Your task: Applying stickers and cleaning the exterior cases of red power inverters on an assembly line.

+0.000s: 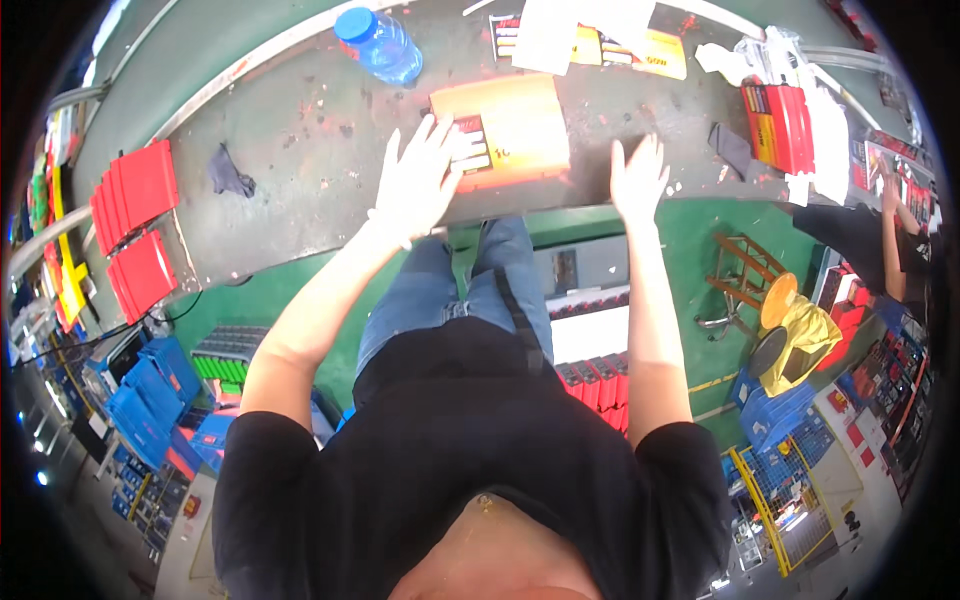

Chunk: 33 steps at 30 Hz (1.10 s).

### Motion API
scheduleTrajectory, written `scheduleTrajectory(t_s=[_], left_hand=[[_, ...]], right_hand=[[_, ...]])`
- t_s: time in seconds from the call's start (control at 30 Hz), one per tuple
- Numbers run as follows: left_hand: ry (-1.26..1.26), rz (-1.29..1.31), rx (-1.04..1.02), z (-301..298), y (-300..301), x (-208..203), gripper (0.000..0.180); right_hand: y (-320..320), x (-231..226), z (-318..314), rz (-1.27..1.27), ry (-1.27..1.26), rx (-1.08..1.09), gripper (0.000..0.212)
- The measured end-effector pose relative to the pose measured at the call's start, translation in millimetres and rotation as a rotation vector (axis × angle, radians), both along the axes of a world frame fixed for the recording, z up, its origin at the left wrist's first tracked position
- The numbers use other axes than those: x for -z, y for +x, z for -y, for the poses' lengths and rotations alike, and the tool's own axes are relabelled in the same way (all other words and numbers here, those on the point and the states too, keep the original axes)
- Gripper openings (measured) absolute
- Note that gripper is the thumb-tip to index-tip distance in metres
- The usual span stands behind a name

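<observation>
In front of me on the dark worktable (300,130) lies an orange and red panel (535,120) with a black and white label on its left part. My left hand (415,180) is over the panel's left edge, fingers spread, the fingertips at the label; whether they press on it I cannot tell. To the right of the panel, apart from it, my right hand (638,180) is open over the table's near edge with nothing in it.
A blue-capped bottle (385,50) stands beyond the panel, near printed sheets (660,52). Red panels (135,195) are stacked at left, and red labelled pieces (780,130) at right. Dark cloths (230,172) lie on the table. Another person's arm (893,240) shows far right.
</observation>
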<state>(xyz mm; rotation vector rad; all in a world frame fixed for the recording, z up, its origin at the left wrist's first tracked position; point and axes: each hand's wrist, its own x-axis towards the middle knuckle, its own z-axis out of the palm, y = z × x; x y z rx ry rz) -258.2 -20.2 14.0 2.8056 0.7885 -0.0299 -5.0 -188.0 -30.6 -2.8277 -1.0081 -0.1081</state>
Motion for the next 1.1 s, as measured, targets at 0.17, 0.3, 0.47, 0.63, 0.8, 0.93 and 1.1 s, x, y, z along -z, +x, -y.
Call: scheduleTrajectory(t_s=[0.17, 0.3, 0.47, 0.63, 0.8, 0.93, 1.1], left_hand=[[0.039, 0.201, 0.044, 34, 60, 8, 0.048], [-0.02, 0.134, 0.063, 31, 63, 18, 0.054], [-0.063, 0.027, 0.041, 17, 25, 17, 0.071], [-0.081, 0.095, -0.174, 29, 18, 23, 0.09], [-0.063, 0.121, -0.219, 31, 18, 26, 0.092], [-0.071, 0.095, -0.203, 30, 17, 25, 0.091], [-0.039, 0.098, -0.21, 31, 17, 25, 0.09]], right_hand=[[-44, 6, -26, -0.232, 0.193, -0.278, 0.059], [-69, 13, -37, -0.208, 0.346, -0.325, 0.059], [-73, 18, -32, -0.407, 0.39, -0.117, 0.047], [-70, 24, -31, -0.521, 0.653, -0.067, 0.03], [-74, 27, -29, -0.868, 0.841, 0.275, 0.028], [-83, 29, -35, -0.406, 0.641, 0.049, 0.035], [-69, 21, -39, -0.617, 0.73, 0.109, 0.022]])
